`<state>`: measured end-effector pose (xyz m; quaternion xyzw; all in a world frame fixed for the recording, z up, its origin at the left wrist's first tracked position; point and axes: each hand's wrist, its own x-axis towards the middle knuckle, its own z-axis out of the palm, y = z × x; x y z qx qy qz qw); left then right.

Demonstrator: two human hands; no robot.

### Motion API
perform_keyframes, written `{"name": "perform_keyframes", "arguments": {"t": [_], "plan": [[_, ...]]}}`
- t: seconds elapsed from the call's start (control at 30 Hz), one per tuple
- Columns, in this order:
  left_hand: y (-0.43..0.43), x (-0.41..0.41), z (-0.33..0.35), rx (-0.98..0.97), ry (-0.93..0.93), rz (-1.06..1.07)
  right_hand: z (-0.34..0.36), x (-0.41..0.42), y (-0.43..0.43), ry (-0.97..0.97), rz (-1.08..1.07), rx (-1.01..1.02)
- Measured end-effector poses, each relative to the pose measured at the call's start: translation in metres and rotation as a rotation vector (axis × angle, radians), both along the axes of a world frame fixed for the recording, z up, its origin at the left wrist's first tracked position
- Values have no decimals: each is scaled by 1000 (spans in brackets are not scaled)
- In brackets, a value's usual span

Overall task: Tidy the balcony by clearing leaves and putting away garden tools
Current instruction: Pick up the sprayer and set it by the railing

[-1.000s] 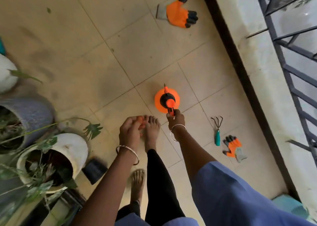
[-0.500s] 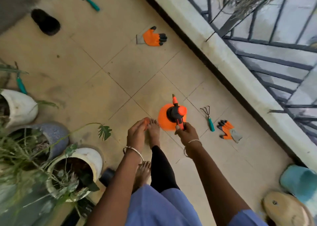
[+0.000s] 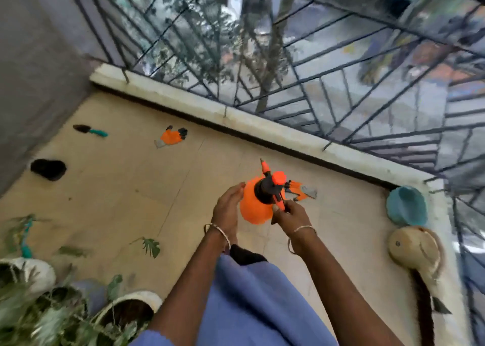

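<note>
Head view shows the orange sprayer (image 3: 253, 209) held above the balcony floor (image 3: 126, 188), not far from the low parapet (image 3: 262, 125). The right hand (image 3: 288, 214) has its fingers curled round the handle at the pump top and seems to bear the load. The left hand (image 3: 227, 205) is flat, fingers straight, palm turned to the side of the tank; whether it touches the plastic cannot be told.

The tank looks like stiff, smooth plastic, likely slippery if wet. Its weight depends on the water inside, which is not visible. The handle is the sound place to hold. A palm under the base would steady it, while the thin nozzle is best left alone.

One glove (image 3: 308, 192) lies just behind the sprayer. A second glove (image 3: 170, 137) and a trowel (image 3: 90, 130) lie well apart from it.
</note>
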<state>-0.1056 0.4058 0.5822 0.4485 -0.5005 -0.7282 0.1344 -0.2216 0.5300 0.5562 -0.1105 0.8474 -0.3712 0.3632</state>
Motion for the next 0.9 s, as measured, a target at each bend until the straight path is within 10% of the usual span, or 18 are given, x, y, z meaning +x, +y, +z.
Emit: {"name": "perform_keyframes", "arguments": {"t": [0.9], "plan": [[469,-254,117,-14,32,-1068,121,-94,499,-1,-830,-249]]}}
